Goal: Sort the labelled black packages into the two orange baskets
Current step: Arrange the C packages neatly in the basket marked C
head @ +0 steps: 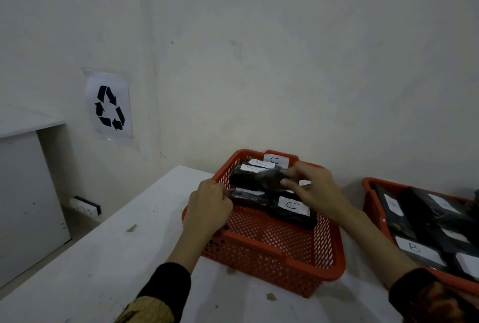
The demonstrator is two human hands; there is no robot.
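An orange mesh basket point(274, 252) stands on the white table in the middle of the view. Several black packages with white "C" labels lie in its far half, one of them point(293, 210) near the right wall. My right hand point(315, 190) pinches the end of another black package point(261, 176) above that pile. My left hand point(208, 207) is curled over the basket's left rim, gripping it. A second orange basket point(369, 201) at the right edge holds several black packages, one labelled "B" point(417, 249).
The white table point(108, 265) ends at a left edge, with open floor beyond. A wall rises close behind the baskets. A recycling sign point(110, 107) hangs on it. A white cabinet point(23, 193) stands at the far left, and a power strip point(85, 206) lies on the floor.
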